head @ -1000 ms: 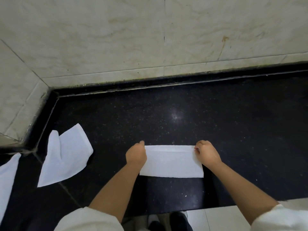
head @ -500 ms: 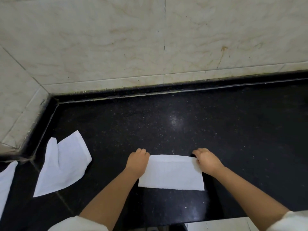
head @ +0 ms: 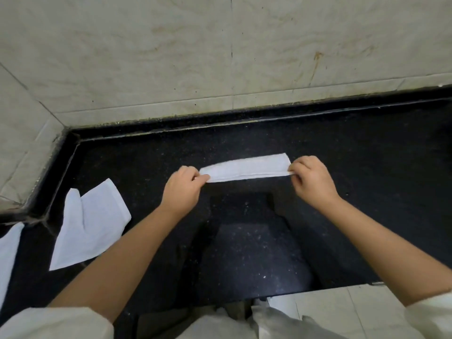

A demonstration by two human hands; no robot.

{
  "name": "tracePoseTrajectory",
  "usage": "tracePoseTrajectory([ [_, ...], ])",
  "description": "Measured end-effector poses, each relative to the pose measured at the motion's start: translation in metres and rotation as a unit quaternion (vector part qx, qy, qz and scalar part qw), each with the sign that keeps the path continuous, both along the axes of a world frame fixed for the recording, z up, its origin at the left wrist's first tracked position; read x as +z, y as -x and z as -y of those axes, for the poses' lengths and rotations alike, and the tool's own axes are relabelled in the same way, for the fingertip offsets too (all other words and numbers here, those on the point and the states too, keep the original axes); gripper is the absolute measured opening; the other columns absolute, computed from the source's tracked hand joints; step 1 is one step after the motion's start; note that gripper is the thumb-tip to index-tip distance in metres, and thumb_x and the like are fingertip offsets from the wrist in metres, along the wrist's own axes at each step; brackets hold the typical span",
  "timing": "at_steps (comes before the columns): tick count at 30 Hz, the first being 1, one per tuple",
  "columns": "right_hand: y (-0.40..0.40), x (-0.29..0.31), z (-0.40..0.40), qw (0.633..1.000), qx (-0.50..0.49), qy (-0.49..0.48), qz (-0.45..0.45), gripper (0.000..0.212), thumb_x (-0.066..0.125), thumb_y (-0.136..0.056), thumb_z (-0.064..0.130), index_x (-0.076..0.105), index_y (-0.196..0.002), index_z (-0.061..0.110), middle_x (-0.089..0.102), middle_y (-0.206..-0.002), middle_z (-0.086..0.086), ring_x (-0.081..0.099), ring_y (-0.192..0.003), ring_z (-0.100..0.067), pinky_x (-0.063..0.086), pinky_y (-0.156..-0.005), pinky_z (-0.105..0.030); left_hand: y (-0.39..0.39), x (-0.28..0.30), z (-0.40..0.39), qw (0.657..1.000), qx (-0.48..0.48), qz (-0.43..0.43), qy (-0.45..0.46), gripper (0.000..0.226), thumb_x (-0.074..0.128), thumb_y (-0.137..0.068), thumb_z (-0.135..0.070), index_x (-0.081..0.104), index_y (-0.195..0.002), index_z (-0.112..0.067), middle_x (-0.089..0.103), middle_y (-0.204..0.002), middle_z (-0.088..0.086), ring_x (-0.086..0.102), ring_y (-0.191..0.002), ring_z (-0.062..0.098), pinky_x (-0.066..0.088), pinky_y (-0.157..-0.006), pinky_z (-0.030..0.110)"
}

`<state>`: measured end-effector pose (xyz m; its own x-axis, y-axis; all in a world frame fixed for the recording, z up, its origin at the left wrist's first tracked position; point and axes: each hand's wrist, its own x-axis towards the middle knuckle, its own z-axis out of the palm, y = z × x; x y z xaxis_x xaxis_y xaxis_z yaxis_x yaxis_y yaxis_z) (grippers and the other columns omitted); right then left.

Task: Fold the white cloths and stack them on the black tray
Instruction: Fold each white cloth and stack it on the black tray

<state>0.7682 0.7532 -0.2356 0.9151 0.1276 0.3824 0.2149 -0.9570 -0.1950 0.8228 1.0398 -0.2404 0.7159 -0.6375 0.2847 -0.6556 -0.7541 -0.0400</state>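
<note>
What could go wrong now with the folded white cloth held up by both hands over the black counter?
The left hand and right hand pinch the folded cloth only at its ends, so the layers could sag open or slip out of line. No black tray is visible, so carrying it may undo the fold. The loose cloth near the left forearm could get dragged.

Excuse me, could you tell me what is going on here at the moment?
A person is folding a white cloth, pinching one end in the left hand and the other in the right hand above the black counter. Another cloth lies unfolded to the left, a third at the edge.
</note>
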Motion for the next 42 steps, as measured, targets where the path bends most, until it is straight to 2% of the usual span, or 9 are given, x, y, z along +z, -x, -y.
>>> tracePoseTrajectory([
  [5, 0.035, -0.04, -0.004, 0.999, 0.005, 0.027, -0.044, 0.012, 0.053, -0.06, 0.002, 0.065, -0.061, 0.003, 0.066, -0.066, -0.013, 0.064, -0.059, -0.034, 0.05, -0.047, -0.032, 0.031, -0.047, -0.01, 0.998, -0.024, -0.045, -0.031, 0.029, 0.044, -0.071, -0.015, 0.073, -0.069, -0.012, 0.064, -0.062, 0.007, 0.054, -0.062, 0.022, 0.046, -0.045, 0.022],
  [8, 0.065, -0.08, -0.012, 0.985, -0.013, 0.054, -0.161, 0.025, 0.083, -0.038, 0.001, 0.066, -0.053, 0.011, 0.068, -0.065, -0.006, 0.067, -0.06, -0.029, 0.053, -0.052, -0.038, 0.06, -0.078, -0.007, 0.975, -0.007, -0.167, -0.145, 0.024, 0.049, -0.072, -0.019, 0.073, -0.072, -0.019, 0.068, -0.074, -0.001, 0.058, -0.074, 0.016, 0.049, -0.054, 0.02],
  [11, 0.078, -0.086, -0.017, 0.964, -0.11, 0.0, -0.241, 0.014, 0.083, -0.059, 0.012, 0.073, -0.068, 0.01, 0.07, -0.089, -0.005, 0.066, -0.092, -0.03, 0.035, -0.094, -0.063, 0.078, -0.086, -0.009, 0.967, 0.012, -0.213, -0.139, 0.013, 0.064, -0.07, -0.028, 0.074, -0.073, -0.02, 0.072, -0.083, -0.003, 0.069, -0.077, 0.014, 0.054, -0.06, 0.019],
  [13, 0.072, -0.079, -0.019, 0.94, -0.207, -0.06, -0.266, 0.017, 0.061, -0.085, 0.02, 0.072, -0.089, 0.008, 0.063, -0.111, -0.005, 0.051, -0.114, -0.026, 0.018, -0.109, -0.046, 0.074, -0.083, -0.012, 0.971, 0.055, -0.214, -0.09, 0.03, 0.047, -0.085, -0.024, 0.073, -0.095, -0.012, 0.068, -0.11, 0.006, 0.066, -0.103, 0.02, 0.055, -0.081, 0.028],
  [16, 0.06, -0.074, -0.025, 0.903, -0.287, -0.011, -0.321, 0.034, 0.043, -0.093, 0.032, 0.062, -0.107, 0.007, 0.058, -0.118, -0.01, 0.045, -0.115, -0.027, 0.029, -0.1, -0.039, 0.06, -0.074, -0.006, 0.951, 0.132, -0.262, -0.1, 0.044, 0.03, -0.101, -0.025, 0.033, -0.142, -0.01, 0.027, -0.153, 0.005, 0.023, -0.143, 0.019, 0.024, -0.118, 0.033],
  [29, 0.051, -0.075, -0.064, 0.847, -0.353, -0.039, -0.395, 0.024, 0.041, -0.09, 0.014, 0.057, -0.106, 0.005, 0.06, -0.116, -0.011, 0.049, -0.112, -0.027, 0.04, -0.09, -0.033, 0.052, -0.09, 0.012, 0.9, 0.211, -0.35, -0.15, 0.058, 0.018, -0.102, -0.036, -0.008, -0.149, -0.013, -0.016, -0.158, 0.003, -0.015, -0.146, 0.019, -0.001, -0.12, 0.042],
  [36, 0.047, -0.072, -0.062, 0.792, -0.401, -0.265, -0.378, 0.026, 0.053, -0.084, 0.005, 0.046, -0.107, -0.003, 0.059, -0.1, -0.018, 0.057, -0.09, -0.033, 0.041, -0.064, -0.03, 0.054, -0.092, 0.01, 0.905, 0.209, -0.344, -0.139, 0.058, 0.018, -0.102, -0.036, -0.008, -0.149, -0.012, -0.015, -0.158, 0.002, -0.013, -0.147, 0.017, 0.0, -0.12, 0.042],
  [38, 0.046, -0.069, -0.059, 0.765, -0.408, -0.337, -0.368, 0.007, 0.055, -0.083, 0.006, 0.053, -0.084, 0.0, 0.053, -0.081, -0.012, 0.05, -0.069, -0.024, 0.033, -0.053, -0.026, 0.054, -0.093, 0.01, 0.906, 0.212, -0.345, -0.125, 0.058, 0.018, -0.102, -0.036, -0.007, -0.149, -0.013, -0.014, -0.158, 0.001, -0.012, -0.147, 0.017, 0.0, -0.12, 0.041],
  [42, 0.036, -0.054, -0.066, 0.701, -0.413, -0.503, -0.291, 0.018, 0.055, -0.083, 0.003, 0.056, -0.064, 0.002, 0.053, -0.071, -0.01, 0.049, -0.072, -0.024, 0.037, -0.063, -0.029, 0.053, -0.091, 0.009, 0.908, 0.214, -0.35, -0.085, 0.056, 0.02, -0.102, -0.034, -0.003, -0.149, -0.013, -0.012, -0.159, 0.0, -0.012, -0.147, 0.016, 0.0, -0.12, 0.04],
])
